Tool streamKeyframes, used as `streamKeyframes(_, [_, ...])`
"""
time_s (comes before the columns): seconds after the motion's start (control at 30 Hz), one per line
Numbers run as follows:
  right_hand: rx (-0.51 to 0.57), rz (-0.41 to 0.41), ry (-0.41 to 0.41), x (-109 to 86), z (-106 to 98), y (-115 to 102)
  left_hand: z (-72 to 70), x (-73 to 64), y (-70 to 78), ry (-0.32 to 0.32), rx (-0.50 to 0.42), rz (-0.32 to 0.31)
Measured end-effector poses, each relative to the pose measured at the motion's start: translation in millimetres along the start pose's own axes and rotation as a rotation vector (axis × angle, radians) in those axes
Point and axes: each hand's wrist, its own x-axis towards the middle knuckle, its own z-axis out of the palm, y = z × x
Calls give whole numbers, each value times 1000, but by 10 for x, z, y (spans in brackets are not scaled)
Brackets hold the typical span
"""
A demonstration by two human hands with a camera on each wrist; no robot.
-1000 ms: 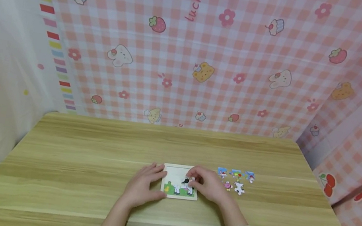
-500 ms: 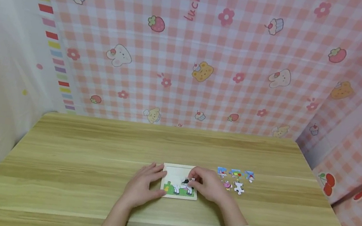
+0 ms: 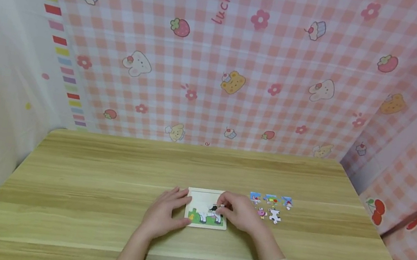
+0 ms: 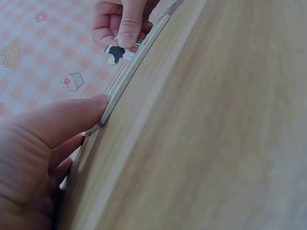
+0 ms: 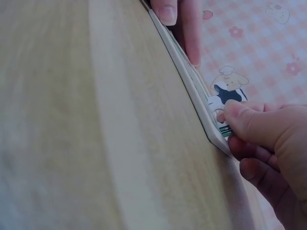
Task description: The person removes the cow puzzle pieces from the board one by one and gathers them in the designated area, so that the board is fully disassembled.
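Note:
A puzzle board (image 3: pixel 198 195) with a pale raised border lies on the table. Along its bottom, fitted pieces show green grass and an animal's white legs. My left hand (image 3: pixel 165 213) rests at the board's left side, thumb at the near corner and fingertips on the edge farther up. With thumb and fingers my right hand (image 3: pixel 241 213) pinches a black-and-white puzzle piece (image 5: pixel 229 95), tilted up over the board's right part. In the left wrist view the same puzzle piece (image 4: pixel 116 51) shows beneath the right thumb; its lower part is hidden by the fingers.
Right of the board lie several loose puzzle pieces (image 3: pixel 271 200) with blue, yellow and red prints. Nearer to the right hand are a pink piece (image 3: pixel 262 213) and a white piece (image 3: pixel 275 216). Wood-grain table (image 3: pixel 95 203) surrounds the board, and a checked curtain (image 3: pixel 205 55) hangs behind it.
The right hand has shifted the pinched puzzle piece and its tilt only slightly over the board. The left hand stays at the board's left edge.

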Motion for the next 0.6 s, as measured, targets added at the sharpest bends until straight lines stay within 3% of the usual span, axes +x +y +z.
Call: streamKeyframes(0.6, [-102,-10,18,6,24,-39,-13,-3,18,3,-3,-6])
